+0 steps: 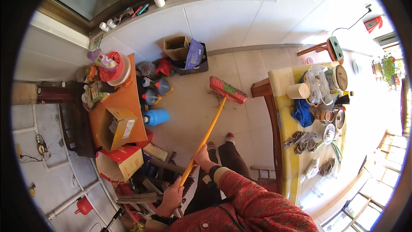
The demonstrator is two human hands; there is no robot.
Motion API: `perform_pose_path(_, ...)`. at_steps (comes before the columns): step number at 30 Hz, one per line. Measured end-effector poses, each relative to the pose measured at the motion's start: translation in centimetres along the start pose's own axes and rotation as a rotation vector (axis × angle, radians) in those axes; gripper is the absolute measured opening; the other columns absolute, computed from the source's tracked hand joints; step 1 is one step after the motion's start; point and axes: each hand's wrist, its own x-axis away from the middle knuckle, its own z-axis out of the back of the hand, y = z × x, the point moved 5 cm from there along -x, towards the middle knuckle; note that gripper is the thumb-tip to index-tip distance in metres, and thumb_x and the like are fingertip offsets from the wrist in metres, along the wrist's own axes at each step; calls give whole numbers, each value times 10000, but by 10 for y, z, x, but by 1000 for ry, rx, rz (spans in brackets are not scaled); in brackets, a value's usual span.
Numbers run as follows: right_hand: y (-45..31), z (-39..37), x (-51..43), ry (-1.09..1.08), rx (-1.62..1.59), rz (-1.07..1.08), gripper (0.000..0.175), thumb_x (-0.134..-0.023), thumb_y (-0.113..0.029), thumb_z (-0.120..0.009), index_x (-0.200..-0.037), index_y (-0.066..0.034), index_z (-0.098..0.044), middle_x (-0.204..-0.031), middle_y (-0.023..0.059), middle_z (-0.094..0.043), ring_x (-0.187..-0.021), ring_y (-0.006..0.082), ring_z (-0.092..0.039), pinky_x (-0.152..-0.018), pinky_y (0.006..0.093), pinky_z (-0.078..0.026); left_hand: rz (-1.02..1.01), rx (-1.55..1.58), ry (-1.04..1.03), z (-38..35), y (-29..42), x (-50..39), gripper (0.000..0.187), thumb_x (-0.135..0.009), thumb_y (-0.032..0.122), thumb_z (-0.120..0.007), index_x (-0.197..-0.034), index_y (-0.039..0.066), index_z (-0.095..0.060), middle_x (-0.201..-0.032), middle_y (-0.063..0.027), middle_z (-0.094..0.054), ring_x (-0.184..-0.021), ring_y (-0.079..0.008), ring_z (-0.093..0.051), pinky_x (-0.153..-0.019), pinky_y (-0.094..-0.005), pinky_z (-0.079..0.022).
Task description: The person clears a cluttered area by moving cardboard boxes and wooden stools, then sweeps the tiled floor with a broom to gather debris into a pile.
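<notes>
A push-style broom [228, 91] with red and green bristles lies with its head on the tiled floor [186, 103]. Its long yellow handle [210, 125] slants down toward me. My left hand [173, 196] is wrapped around the handle's upper end. Further down the shaft, my right hand [202, 157] grips it too. A patch of dark loose debris [216, 96] lies against the broom head's left side. My shoes [229, 138] stand on the floor to the right of the handle.
A cloth-covered table [289, 167] with pots, bags and rags is at right. An orange-topped table [128, 100] holds boxes and basins at left. Jugs, a blue bottle [157, 117] and a carton [176, 47] line the floor. Wood pieces [138, 198] are piled lower left.
</notes>
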Motion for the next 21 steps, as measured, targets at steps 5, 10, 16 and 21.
perform_pose_path(5, 53, 13, 6, -50, -832, -485, 134, -917, -82, -525, -1001, -42, -428, -702, 94, -538, -641, 287, -624, -588, 482, -576, -48, -4, -59, -18, 3, 26, 449, -920, 170, -575, -1341, 37, -497, -1005, -237, -662, -879, -404, -645, -755, -475, -520)
perform_pose_path(10, 136, 20, 2, -121, -1230, -383, 295, -962, -303, -547, -743, -143, -433, -555, 14, -380, -497, 217, -432, -516, 408, -427, -190, 52, -96, -47, -12, 14, 433, -909, 147, -592, -1327, 59, -527, -1059, -202, -666, -907, -381, -648, -771, -450, -534)
perform_pose_path(16, 207, 75, -63, 13, -1305, -358, 483, -990, -452, -494, -651, -160, -313, -514, -5, -241, -453, 184, -318, -517, 356, -382, -271, 33, -137, -131, -45, -52, 414, -893, 161, -641, -1287, 65, -558, -983, -166, -672, -834, -349, -658, -701, -409, -546)
perform_pose_path(21, 222, 117, -104, 189, -1233, -234, 366, -991, -351, -531, -726, -168, -356, -533, -47, -215, -447, 116, -259, -461, 295, -309, -243, 143, -99, -201, -64, -98, 386, -881, 169, -673, -1237, 58, -574, -951, -155, -670, -798, -342, -658, -672, -408, -543)
